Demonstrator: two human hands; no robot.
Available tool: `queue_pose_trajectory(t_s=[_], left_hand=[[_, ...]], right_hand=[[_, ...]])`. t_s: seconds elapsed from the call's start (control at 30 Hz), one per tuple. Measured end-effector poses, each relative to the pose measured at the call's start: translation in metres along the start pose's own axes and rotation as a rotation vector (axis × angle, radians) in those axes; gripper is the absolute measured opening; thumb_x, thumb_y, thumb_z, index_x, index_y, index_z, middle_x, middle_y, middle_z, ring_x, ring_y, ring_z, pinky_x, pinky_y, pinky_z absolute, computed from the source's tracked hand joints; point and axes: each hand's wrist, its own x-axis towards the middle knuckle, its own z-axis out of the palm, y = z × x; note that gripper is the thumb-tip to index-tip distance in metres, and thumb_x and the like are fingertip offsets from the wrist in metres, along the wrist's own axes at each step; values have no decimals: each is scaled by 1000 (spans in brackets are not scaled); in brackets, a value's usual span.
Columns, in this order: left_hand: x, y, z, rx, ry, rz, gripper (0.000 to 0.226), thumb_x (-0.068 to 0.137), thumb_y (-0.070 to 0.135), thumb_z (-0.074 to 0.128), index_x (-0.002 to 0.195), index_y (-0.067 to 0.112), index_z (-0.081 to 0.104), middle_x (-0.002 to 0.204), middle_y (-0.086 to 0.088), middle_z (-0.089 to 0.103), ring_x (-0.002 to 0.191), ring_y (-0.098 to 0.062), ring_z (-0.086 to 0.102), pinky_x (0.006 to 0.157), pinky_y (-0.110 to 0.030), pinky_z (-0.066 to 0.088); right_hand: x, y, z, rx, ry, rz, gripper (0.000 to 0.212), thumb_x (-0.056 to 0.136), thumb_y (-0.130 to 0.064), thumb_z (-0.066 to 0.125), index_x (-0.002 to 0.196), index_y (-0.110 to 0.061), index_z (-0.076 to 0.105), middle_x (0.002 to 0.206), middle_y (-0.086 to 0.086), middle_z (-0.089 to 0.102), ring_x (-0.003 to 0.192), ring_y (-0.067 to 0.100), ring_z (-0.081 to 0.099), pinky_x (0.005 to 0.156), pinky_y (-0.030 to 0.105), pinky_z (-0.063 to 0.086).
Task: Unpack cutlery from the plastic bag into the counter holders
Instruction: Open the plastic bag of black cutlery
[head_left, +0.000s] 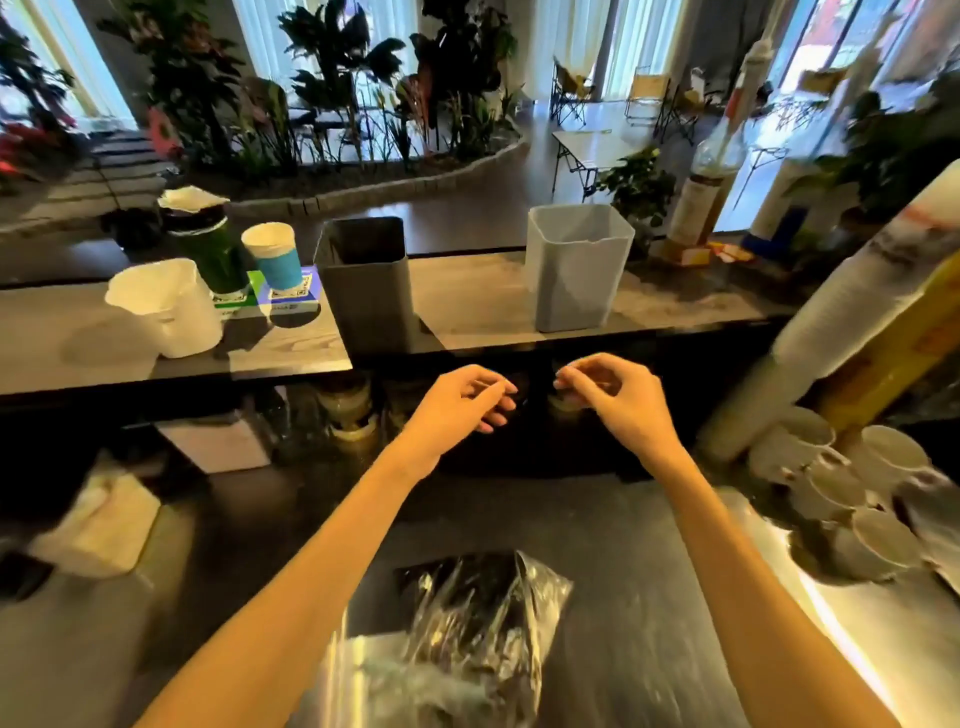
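A clear plastic bag (470, 618) with dark cutlery inside lies on the lower counter, close to me at the bottom of the view. On the raised counter beyond stand two square holders, a dark grey one (366, 296) and a light grey one (574, 275). No cutlery shows above their rims. My left hand (460, 402) and my right hand (615, 395) hover side by side in front of the raised counter's edge, between the bag and the holders. Their fingers are loosely curled and I see nothing in them.
A white paper bag (166, 312), a blue-sleeved cup (272, 257) and a green container (208, 244) stand left of the dark holder. White mugs (852, 499) and a long sleeve of stacked cups (841, 332) crowd the right side. A folded cloth (98, 525) lies at the left.
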Motion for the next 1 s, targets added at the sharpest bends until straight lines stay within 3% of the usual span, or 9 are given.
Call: queue_pose_trajectory(t_s=[0.2,0.37,0.57,0.67,0.77,0.9,1.0], left_hand=[[-93,-97,10,-68,81,-203,14,100,20,59,103,12,71,90,-6,76,79,-17,71,73,-30,55],[-167,-123,10,-45,120,-317,17,95,27,68,105,13,70,94,-4,77,93,-21,71,79,-26,54],[-220,-133,12,99,8,-362,32,79,32,84,107,24,71,102,4,74,95,-4,69,84,-18,51],[-228,-142,18,245,111,-336,18,83,35,80,93,21,77,94,9,76,94,3,66,79,-9,45],[-231,-151,19,248,155,-355,23,85,43,75,79,20,79,93,12,76,95,8,64,79,-7,44],[-237,-170,13,251,269,-337,8,80,23,83,81,26,75,92,14,72,90,-2,66,81,-25,53],[-237,-185,8,310,424,-348,38,75,10,85,94,36,65,101,15,63,95,-8,60,82,-23,50]], right_hand=[[-111,55,53,208,-221,255,9,95,-15,69,96,-10,76,89,5,79,90,16,76,82,30,62],[-170,71,73,240,-361,351,8,94,-18,70,95,-13,77,89,2,79,91,14,76,82,27,59],[-203,74,92,188,-494,309,9,94,-20,71,96,-14,76,88,-3,79,86,11,75,78,23,58],[-213,74,99,106,-583,281,6,91,-24,75,95,-19,76,90,-7,78,86,8,73,81,26,59],[-220,73,104,17,-676,249,16,84,-24,82,98,-21,75,91,-7,77,85,5,72,80,22,58],[-231,73,110,-81,-700,242,25,77,-23,88,98,-21,74,92,-6,76,83,5,71,78,20,57],[-240,70,113,-124,-647,269,20,79,-18,85,93,-23,72,90,-7,75,79,5,69,76,18,56]])
